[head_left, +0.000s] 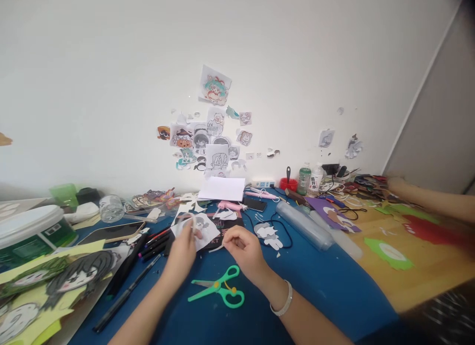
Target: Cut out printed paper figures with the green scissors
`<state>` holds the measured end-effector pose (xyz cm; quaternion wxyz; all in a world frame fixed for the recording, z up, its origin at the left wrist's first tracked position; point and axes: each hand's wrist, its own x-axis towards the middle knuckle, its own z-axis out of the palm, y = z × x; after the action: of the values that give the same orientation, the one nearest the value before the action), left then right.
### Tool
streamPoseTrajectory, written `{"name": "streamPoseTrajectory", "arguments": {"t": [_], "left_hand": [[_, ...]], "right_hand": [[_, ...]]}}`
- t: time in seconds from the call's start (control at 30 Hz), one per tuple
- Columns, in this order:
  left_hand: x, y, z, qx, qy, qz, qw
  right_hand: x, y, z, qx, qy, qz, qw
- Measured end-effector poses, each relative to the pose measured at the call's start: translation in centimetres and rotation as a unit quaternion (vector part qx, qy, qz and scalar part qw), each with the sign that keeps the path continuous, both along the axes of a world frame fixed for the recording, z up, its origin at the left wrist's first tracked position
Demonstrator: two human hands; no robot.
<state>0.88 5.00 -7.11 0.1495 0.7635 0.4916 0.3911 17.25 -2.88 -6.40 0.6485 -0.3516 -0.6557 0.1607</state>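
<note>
My left hand (186,241) is closed around a curled white strip (193,219) that rises above its fingers. Under and beside that hand is a white paper (208,232) with a grey drawing on it. My right hand (245,248) is closed in a pinch, a bracelet on its wrist; a thin pale sliver shows near its fingertips, but what they grip cannot be made out. Below and between both hands, green-handled scissors (218,287) lie on the blue mat (256,320) with blades apart. Black printed card (230,227) lies partly beneath the paper.
Pens (126,294) and a phone (113,232) lie to the left, near a white-green tub (35,236) and paper cutouts (79,275). Beyond are a pink glue gun (230,205) and folded paper (221,188). Rightward lie a clear plastic roll (304,225), a cable, and another person's arm (430,199).
</note>
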Motion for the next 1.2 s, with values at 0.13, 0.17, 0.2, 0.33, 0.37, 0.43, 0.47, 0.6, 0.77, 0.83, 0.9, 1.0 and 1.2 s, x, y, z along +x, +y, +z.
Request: {"name": "streamPoseTrajectory", "arguments": {"t": [0.13, 0.17, 0.2, 0.33, 0.37, 0.43, 0.47, 0.6, 0.77, 0.83, 0.9, 1.0, 1.2], "left_hand": [[-2.0, 1.7, 0.2, 0.07, 0.053, 0.017, 0.996], [-2.1, 1.9, -0.1, 0.099, 0.091, -0.007, 0.991], [-2.0, 2.1, -0.4, 0.129, 0.131, -0.029, 0.983], [-1.2, 1.8, -1.6, 0.212, 0.263, -0.058, 0.939], [-1.0, 1.6, -1.7, 0.215, 0.283, -0.052, 0.933], [-0.9, 1.4, -1.7, 0.209, 0.314, -0.043, 0.925], [-0.8, 1.3, -1.6, 0.204, 0.324, -0.04, 0.923], [-1.0, 1.1, -1.5, 0.201, 0.33, -0.048, 0.921], [-1.0, 1.1, -1.9, 0.222, 0.315, -0.08, 0.919], [-0.9, 1.1, -2.0, 0.226, 0.302, -0.076, 0.923], [-0.8, 1.0, -2.0, 0.227, 0.291, -0.072, 0.927], [-0.7, 0.8, -1.8, 0.219, 0.3, -0.074, 0.925], [-0.6, 0.3, -1.5, 0.205, 0.328, -0.072, 0.919]], "right_hand": [[4.1, 0.0, 1.3, 0.08, -0.107, -0.137, 0.981], [5.5, 0.1, 1.5, 0.066, -0.149, -0.201, 0.966], [6.9, 0.2, 1.5, 0.035, -0.189, -0.256, 0.947], [11.2, 0.4, 0.5, -0.102, -0.348, -0.325, 0.873], [11.7, 0.4, 0.1, -0.122, -0.379, -0.314, 0.862], [12.2, 0.4, -0.9, -0.144, -0.427, -0.3, 0.841], [12.2, 0.4, -1.2, -0.147, -0.444, -0.3, 0.831], [11.9, 0.6, -1.8, -0.142, -0.479, -0.305, 0.811], [12.0, 0.6, -1.6, -0.126, -0.476, -0.3, 0.817], [12.1, 0.6, -1.7, -0.125, -0.47, -0.307, 0.818], [12.2, 0.6, -1.8, -0.127, -0.473, -0.313, 0.814], [12.3, 0.7, -2.0, -0.128, -0.485, -0.313, 0.806], [12.3, 1.1, -1.7, -0.117, -0.509, -0.299, 0.799]]}}
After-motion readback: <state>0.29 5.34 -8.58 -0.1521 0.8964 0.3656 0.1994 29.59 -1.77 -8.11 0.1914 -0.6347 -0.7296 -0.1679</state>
